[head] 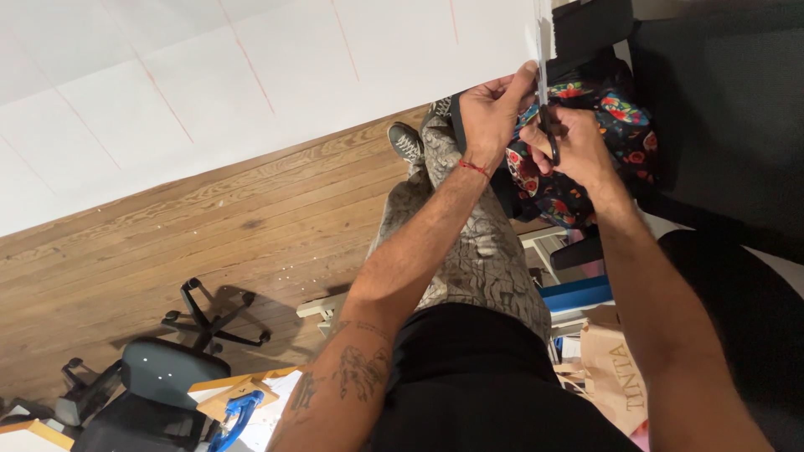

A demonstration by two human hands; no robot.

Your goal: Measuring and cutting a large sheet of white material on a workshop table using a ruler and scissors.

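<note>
At the edge of a large white sheet (251,75) marked with faint red lines, the person's two hands meet. Left hand (490,113), with a red thread at the wrist, has its fingers (521,84) pinched together on the sheet's cut edge, just beside the blades. Right hand (574,146) holds a pair of scissors (546,109), its fingers closed through the dark handles; the blades point up along the paper's edge, and whether they are apart or together cannot be told. Just behind both hands lies a dark bag with bright flowers (624,117). Below the fingers run the person's patterned trousers (477,251) and a grey shoe (405,141) over a wooden floor (167,243). Well away from the hands, an office chair (159,377) stands near a blue clamp (236,417).
</note>
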